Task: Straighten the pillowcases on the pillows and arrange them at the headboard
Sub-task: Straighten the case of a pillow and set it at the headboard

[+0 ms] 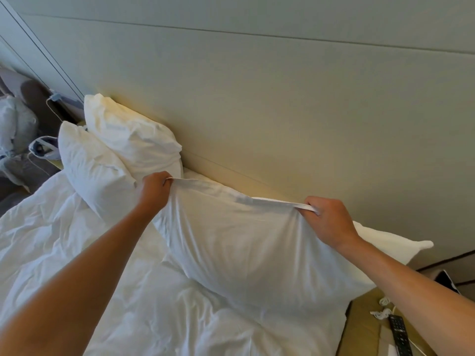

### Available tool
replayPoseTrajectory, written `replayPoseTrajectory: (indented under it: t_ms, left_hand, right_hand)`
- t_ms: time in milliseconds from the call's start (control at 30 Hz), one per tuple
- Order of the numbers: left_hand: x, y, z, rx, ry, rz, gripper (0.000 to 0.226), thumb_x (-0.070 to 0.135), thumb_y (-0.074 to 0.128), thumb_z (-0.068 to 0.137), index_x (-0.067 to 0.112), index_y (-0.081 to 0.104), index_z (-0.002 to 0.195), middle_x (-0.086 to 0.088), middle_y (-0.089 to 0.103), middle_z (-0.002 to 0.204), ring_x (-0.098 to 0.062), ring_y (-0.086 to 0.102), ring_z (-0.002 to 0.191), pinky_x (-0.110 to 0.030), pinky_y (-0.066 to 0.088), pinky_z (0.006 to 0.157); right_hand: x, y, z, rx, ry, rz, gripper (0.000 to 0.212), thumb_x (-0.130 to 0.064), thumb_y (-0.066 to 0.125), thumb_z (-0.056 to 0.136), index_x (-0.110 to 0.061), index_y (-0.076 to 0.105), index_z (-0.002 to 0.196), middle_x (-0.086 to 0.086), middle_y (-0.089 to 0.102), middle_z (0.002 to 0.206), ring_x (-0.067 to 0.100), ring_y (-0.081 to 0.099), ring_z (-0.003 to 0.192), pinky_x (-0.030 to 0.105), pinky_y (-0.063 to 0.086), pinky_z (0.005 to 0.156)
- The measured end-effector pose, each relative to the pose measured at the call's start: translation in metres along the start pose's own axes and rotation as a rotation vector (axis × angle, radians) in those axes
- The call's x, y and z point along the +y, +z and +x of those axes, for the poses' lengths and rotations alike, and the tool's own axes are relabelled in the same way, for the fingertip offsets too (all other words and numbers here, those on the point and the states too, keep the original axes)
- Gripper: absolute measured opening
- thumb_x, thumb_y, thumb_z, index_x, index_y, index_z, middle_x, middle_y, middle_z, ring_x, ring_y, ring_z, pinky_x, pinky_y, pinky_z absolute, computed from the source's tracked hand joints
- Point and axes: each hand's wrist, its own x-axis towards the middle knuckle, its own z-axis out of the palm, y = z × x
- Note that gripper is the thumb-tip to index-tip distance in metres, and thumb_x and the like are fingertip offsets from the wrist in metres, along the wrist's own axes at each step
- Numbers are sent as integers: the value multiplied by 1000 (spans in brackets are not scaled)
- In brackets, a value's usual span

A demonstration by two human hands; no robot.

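A white pillow (246,250) in a white pillowcase stands on the bed in front of the beige headboard (282,119). My left hand (154,191) grips the top left corner of its pillowcase. My right hand (329,219) grips the top right corner, and the case's upper edge is pulled taut between them. Behind it, another white pillow (390,242) lies against the headboard, mostly hidden. Two more white pillows lean at the left: one (131,137) against the headboard, one (92,170) in front of it.
A rumpled white duvet (90,253) covers the bed. At the right stands a wooden nightstand (365,327) with a black remote (399,335) and white cables (383,308). Bags and a chair (20,134) crowd the floor at the far left.
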Motion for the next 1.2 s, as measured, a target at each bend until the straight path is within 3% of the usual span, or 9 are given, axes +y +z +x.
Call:
replayPoseTrajectory:
  t_ms: [100,167,267,433,567,733,867,1133,1200]
  left_hand:
    - [2,21,-9,-103,5,57,23,16,53,98,16,76,102,-13,75,102,-35,71,88,-48,59,83]
    - [9,45,-21,-235,15,48,22,20,57,99,23,73,114,-8,73,115,-30,69,100,-47,57,93]
    - [30,80,-33,-406,139,65,36,27,62,97,27,61,134,-4,66,132,-27,63,117,-43,51,104]
    - [59,106,-32,-463,206,25,37,24,61,97,17,63,134,-6,66,127,-28,63,115,-39,50,100]
    - [54,108,-33,-394,198,96,28,19,47,105,7,72,104,-11,70,98,-27,67,89,-39,56,88]
    - [41,95,-31,-251,139,24,31,18,42,108,10,69,93,-7,69,82,-26,66,77,-40,58,78]
    - [36,66,-16,-126,137,-45,31,16,45,105,12,62,79,0,63,64,-19,61,66,-36,49,67]
    - [33,23,23,-25,163,-53,31,15,48,102,9,62,74,-6,64,64,-26,63,65,-48,57,69]
    - [37,17,37,29,173,-40,32,16,47,103,8,63,76,-7,65,67,-26,63,65,-49,58,71]
  right_hand:
    - [-2,13,-5,-51,6,18,47,-31,71,96,-34,43,58,-8,44,50,8,43,49,33,34,49]
    - [5,20,-10,-87,38,30,39,-29,71,96,-24,52,62,-6,47,51,10,42,49,33,34,50]
    - [18,22,-17,-95,72,27,32,-30,71,96,-19,59,69,-7,58,63,11,46,50,33,35,48]
    - [34,15,-19,-106,119,-18,30,-37,69,96,-26,59,70,-8,60,69,15,53,54,34,38,49]
    - [39,15,-18,-108,162,-17,31,-41,68,95,-33,55,68,-7,59,65,14,52,54,33,36,49]
    - [25,21,-10,-104,154,33,39,-38,68,96,-20,52,66,-4,54,60,12,43,50,32,32,50]
    - [4,25,-3,-109,125,55,42,-38,67,99,-18,51,65,-6,45,52,12,37,50,32,29,50]
    - [-35,21,27,-6,84,144,44,-24,69,98,-30,48,60,-9,43,51,9,38,48,24,28,48]
    - [-42,17,43,29,51,116,40,-21,70,97,-20,51,62,-6,42,52,13,39,50,31,30,49]
